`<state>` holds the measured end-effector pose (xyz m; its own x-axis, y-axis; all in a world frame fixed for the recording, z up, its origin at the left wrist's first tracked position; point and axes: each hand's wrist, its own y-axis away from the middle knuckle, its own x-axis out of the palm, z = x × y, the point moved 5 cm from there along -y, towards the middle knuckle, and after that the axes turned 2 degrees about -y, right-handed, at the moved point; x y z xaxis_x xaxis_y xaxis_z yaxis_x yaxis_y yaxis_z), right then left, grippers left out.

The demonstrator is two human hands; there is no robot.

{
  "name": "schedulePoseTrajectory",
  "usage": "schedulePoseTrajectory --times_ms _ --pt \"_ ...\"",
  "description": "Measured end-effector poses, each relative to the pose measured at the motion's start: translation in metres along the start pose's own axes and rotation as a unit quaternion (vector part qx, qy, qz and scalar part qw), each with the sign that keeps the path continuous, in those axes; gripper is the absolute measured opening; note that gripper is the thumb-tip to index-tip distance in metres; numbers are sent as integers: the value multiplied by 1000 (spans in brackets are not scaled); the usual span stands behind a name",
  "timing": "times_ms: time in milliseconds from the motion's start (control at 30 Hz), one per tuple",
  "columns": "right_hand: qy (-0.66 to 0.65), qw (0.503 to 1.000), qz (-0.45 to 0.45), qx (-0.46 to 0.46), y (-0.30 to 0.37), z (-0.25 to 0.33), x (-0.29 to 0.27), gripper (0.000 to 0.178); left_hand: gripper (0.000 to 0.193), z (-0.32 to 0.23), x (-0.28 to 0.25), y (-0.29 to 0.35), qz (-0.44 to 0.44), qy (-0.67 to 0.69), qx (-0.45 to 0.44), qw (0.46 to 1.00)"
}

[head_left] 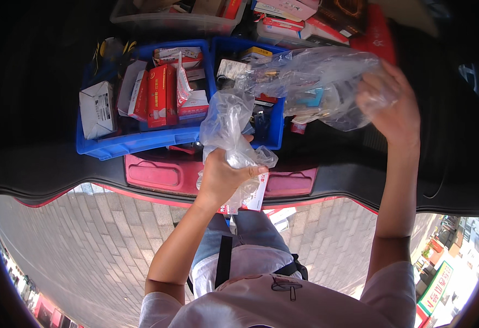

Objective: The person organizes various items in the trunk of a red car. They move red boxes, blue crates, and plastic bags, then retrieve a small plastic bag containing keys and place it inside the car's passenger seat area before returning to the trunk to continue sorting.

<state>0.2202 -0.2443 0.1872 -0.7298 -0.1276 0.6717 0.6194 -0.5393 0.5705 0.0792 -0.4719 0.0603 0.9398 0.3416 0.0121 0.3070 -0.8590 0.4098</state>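
Observation:
My left hand [221,176] is closed round a bunched clear plastic bag [226,117] above the car boot's front edge. Just below that hand a white and red box [255,194] shows, partly covered by plastic; I cannot tell if it is held. Raised at the right, my right hand [388,98] is closed on clear plastic sheeting [327,63], its fingers partly veiled. This plastic stretches left over the right blue bin [272,128] to the bunched part. Whether it is all one bag I cannot tell. A light-blue item [310,97] shows through or beneath it.
Left of the plastic, a blue bin [103,147] holds several red and white boxes [162,95] and a white carton [96,109]. Behind stand a clear tub [176,21] and stacked boxes [288,11]. The pink-red boot sill [160,174] runs in front; grey paving [114,235] lies below.

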Motion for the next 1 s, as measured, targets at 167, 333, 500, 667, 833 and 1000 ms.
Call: schedulePoseTrajectory --times_ms 167,333,500,667,833,1000 --pt "1 984 170 43 42 5 37 45 70 7 36 -49 94 268 -180 942" --pt "27 981 178 68 38 -32 42 44 64 2 66 -75 189 386 -198 881" --pt "17 988 136 65 9 -43 9 43 49 -8 57 -80 153 324 -156 920" --pt "-66 979 145 125 1 -52 -13 38 38 9 26 -62 84 199 -136 967" --pt "-178 961 112 182 -7 -92 11 32 41 3 30 -57 102 104 -53 988" --pt "-290 927 163 172 -8 -111 8 27 57 4 54 -64 32 239 -86 967"
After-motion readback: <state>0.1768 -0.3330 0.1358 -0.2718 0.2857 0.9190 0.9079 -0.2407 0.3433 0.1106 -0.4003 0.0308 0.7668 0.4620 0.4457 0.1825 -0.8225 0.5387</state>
